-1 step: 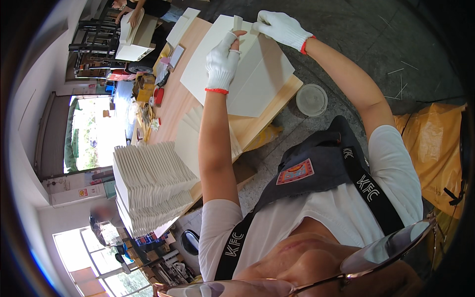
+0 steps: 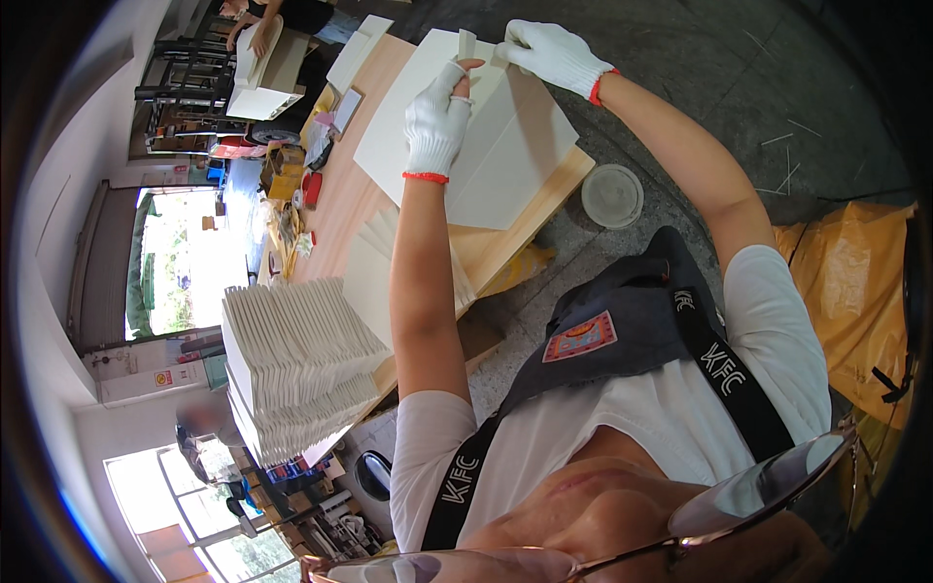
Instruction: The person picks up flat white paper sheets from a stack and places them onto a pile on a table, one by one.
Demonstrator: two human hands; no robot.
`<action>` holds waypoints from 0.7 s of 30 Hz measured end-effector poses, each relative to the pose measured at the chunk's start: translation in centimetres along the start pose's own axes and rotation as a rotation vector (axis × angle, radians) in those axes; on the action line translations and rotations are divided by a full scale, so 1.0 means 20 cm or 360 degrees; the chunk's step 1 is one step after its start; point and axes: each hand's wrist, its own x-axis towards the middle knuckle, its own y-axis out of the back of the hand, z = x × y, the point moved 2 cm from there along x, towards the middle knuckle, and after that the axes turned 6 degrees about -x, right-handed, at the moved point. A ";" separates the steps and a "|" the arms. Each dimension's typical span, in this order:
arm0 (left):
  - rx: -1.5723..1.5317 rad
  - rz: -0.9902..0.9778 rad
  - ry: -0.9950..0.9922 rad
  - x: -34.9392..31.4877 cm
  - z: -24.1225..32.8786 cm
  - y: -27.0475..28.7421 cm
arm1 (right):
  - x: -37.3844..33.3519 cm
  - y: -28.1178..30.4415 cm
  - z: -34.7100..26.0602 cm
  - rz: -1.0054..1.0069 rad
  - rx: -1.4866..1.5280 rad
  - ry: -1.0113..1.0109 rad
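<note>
A large white cardboard sheet (image 2: 520,146) with crease lines lies at the far end of the wooden table. My left hand (image 2: 434,121), in a white knit glove with red cuff and bare thumb and fingertip showing, is closed at the sheet's upper middle, by a small upright flap (image 2: 467,45). My right hand (image 2: 554,56), in a matching glove, pinches the sheet's far right edge; its fingertips are partly hidden. Beside my left forearm, several loose white sheets (image 2: 374,262) fan out next to a tall stack of folded white cardboard pieces (image 2: 301,360).
The wooden table (image 2: 335,209) carries a red tape-like item (image 2: 311,189) and clutter at its left. A round lidded tub (image 2: 612,196) stands on the floor right of the table. A yellow sack (image 2: 846,291) lies at right. Another person's hands (image 2: 260,37) work at the far left.
</note>
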 end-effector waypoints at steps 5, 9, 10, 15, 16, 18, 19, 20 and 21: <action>-0.0015 0.0023 -0.0012 -0.01 0.00 0.00 | -0.05 0.05 -0.03 -0.0016 -0.0362 -0.0140; -0.0153 -0.0026 0.0170 0.00 0.04 0.01 | 0.02 0.03 0.03 0.0118 -0.0709 0.0415; -0.0175 -0.0010 0.0148 0.01 0.01 0.01 | 0.03 0.03 0.00 0.0192 -0.0813 0.0628; -0.0263 -0.0007 0.0195 0.01 -0.03 0.01 | 0.10 0.03 -0.10 0.0274 -0.0665 0.0765; -0.0263 0.0022 0.0164 0.02 -0.05 0.00 | 0.11 0.03 -0.11 0.0228 -0.0472 0.0636; -0.0260 0.0055 0.0118 0.03 -0.08 0.00 | 0.11 -0.01 -0.11 0.0133 -0.0088 0.0378; -0.0264 0.0054 0.0103 0.03 -0.09 -0.01 | 0.11 -0.04 -0.09 0.0114 0.0100 0.0324; -0.0268 0.0052 0.0088 0.03 -0.09 -0.01 | 0.10 -0.05 -0.07 0.0157 0.0158 0.0320; -0.0289 0.0053 0.0091 0.03 -0.09 -0.01 | 0.09 -0.07 -0.05 0.0200 0.0216 0.0316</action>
